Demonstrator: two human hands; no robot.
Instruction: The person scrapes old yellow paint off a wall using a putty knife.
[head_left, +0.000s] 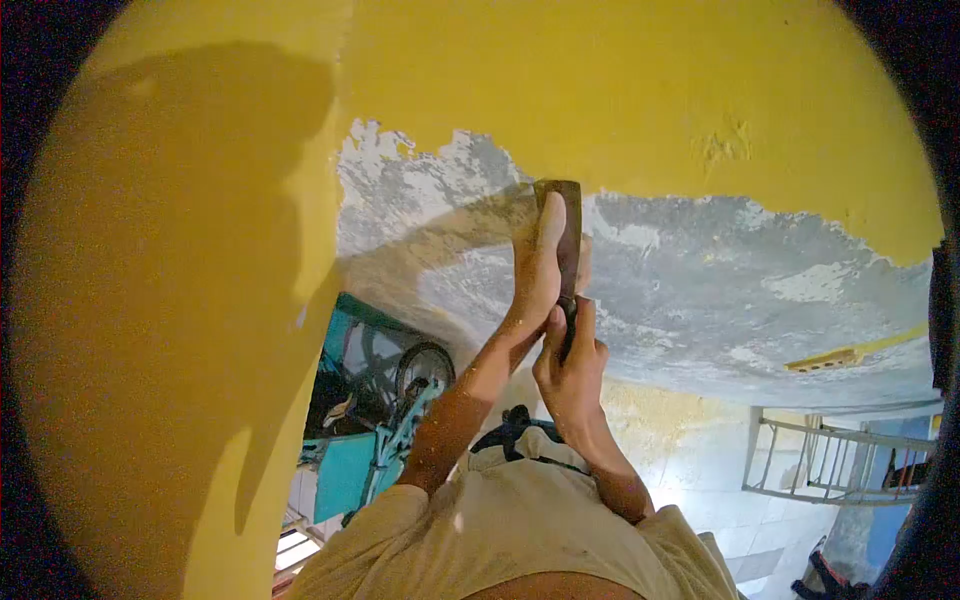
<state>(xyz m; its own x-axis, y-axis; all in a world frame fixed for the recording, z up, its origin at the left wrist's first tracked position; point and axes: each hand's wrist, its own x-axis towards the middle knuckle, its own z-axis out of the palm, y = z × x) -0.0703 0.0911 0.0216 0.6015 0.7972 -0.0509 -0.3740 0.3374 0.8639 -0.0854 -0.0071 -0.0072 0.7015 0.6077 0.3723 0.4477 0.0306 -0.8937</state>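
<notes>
Both my hands are on a paint scraper (570, 235) with a broad dark blade, held upright against the wall. My left hand (537, 265) is up at the blade, its thumb lying along the face and fingers showing behind the far side. Lower down, my right hand (572, 375) is closed around the dark handle, thumb pointing up. The scraper's top edge sits right where yellow paint (640, 100) meets a bare grey and white patch (700, 270). Ragged paint edges run along that boundary on both sides of the blade. Pale flecks lie on my forearms.
A yellow wall corner (190, 300) stands close on my left, with shadows across it. Below left are a bicycle (425, 370) and a teal panel (343, 478). On the lower right is a metal rack (830, 460) by a white tiled surface (700, 480).
</notes>
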